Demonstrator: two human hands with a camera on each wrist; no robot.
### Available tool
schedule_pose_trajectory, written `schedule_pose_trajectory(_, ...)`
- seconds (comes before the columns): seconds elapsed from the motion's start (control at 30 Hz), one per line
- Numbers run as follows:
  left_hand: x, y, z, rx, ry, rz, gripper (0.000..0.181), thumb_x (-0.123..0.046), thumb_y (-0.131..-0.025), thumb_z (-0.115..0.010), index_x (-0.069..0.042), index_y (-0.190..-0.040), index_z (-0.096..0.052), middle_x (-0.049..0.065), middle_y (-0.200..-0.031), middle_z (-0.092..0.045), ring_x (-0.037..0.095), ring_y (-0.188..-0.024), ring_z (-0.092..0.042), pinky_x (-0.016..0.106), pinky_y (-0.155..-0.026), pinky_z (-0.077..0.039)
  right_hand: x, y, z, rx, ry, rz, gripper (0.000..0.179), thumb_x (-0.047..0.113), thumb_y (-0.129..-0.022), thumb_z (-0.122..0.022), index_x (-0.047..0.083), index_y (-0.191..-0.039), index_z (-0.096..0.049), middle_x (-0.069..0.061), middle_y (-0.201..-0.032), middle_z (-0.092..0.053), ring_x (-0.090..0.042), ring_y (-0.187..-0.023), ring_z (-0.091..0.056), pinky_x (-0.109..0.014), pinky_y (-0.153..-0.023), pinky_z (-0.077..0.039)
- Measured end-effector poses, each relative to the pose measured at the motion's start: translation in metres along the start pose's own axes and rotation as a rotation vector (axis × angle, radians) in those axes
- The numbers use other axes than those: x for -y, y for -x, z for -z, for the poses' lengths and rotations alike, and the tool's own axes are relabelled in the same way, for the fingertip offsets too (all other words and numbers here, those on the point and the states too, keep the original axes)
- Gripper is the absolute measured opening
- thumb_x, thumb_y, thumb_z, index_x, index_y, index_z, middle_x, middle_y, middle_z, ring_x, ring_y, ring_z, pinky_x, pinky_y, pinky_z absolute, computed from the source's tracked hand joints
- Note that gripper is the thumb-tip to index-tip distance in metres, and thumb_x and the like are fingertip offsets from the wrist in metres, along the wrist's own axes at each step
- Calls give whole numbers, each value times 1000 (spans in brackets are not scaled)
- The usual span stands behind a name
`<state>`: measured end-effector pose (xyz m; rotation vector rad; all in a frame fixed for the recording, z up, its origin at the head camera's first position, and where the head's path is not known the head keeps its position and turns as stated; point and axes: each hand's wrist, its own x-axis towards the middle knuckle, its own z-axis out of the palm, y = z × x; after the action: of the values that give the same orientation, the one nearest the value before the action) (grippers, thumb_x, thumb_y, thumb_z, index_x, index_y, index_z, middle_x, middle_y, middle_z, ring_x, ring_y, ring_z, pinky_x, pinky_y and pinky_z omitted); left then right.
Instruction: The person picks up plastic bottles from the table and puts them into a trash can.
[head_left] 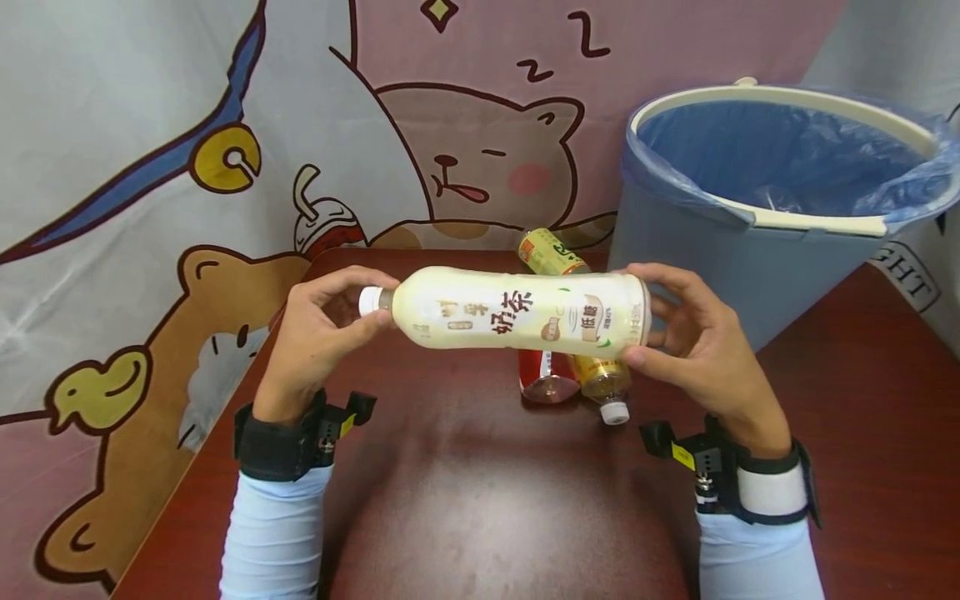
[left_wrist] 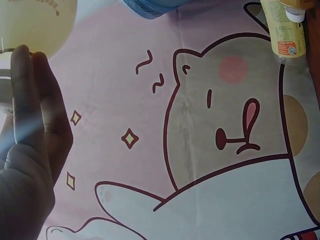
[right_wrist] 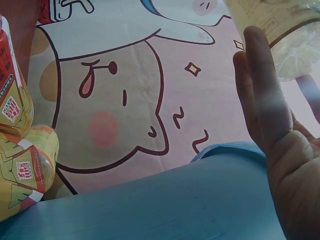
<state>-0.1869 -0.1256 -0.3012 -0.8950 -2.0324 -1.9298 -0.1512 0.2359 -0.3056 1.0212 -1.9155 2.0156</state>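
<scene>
A cream-coloured milk tea bottle (head_left: 480, 321) with a white cap (head_left: 370, 301) is held sideways above the table, its label facing up toward me. My left hand (head_left: 311, 342) pinches it at the cap and neck between thumb and fingers. At the other end my right hand (head_left: 701, 342) grips the base, thumb below and fingers above. The right wrist view shows the clear bottom of the bottle (right_wrist: 300, 52) beside my fingers. Only part of the bottle (left_wrist: 40, 25) appears in the left wrist view.
Behind the milk tea lie a yellow-green labelled bottle (head_left: 551, 250), a red-labelled bottle (head_left: 550, 379) and a yellow-labelled bottle with a white cap (head_left: 606, 383), partly hidden. A blue-grey bin (head_left: 690, 267) with a blue liner stands at the right. The reddish-brown table (head_left: 450, 500) meets a cartoon-printed cloth (head_left: 480, 158).
</scene>
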Motion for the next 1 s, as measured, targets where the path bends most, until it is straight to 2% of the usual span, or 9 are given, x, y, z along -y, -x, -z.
schedule_pose_trajectory(0.17, -1, 0, -1, -7, 3, -5, 25, 7, -79, -67, -1, -102, -69, -1, -91, -67, 17, -73, -53, 16, -58, -49, 0, 0, 1, 2, -10, 3, 73, -32, -66, -56, -13, -133, -36, -13, -129, -50, -22, -106, -56, -23, -73, -59)
schedule_pose_trajectory(0.33, -3, 1, -3, -36, 19, -21, 25, 10, -77, -66, 4, -101, -68, 2, -90, -68, 19, -72, -53, 19, -58, -48, 0, 0, 1, 5, -24, 9, 72, -31, -66, -57, -14, -133, -36, -13, -128, -50, -22, -106, -55, -24, -73, -59)
schedule_pose_trajectory(0.73, -3, 0, -5, -29, 25, -1, 26, 11, -77, -66, 3, -101, -68, 1, -91, -68, 18, -72, -54, 18, -58, -49, 2, 3, 1, -8, -46, -8, 72, -31, -67, -57, -13, -133, -36, -14, -128, -49, -22, -105, -55, -23, -73, -59)
schedule_pose_trajectory(0.9, -1, -4, -9, -1, 22, -6, 26, 9, -78, -66, 1, -103, -68, 0, -91, -68, 18, -72, -54, 17, -57, -49, 2, 3, 1, -70, -47, 17, 66, -27, -69, -59, -13, -131, -40, -14, -125, -51, -22, -102, -56, -22, -71, -59)
schedule_pose_trajectory(1.0, 1, -8, -11, 25, 33, -15, 30, 9, -79, -64, 2, -108, -65, 0, -96, -68, 20, -77, -56, 18, -63, -51, 2, 3, 4, -115, -52, 40, 63, -26, -70, -59, -13, -129, -43, -14, -124, -52, -22, -100, -56, -21, -69, -59)
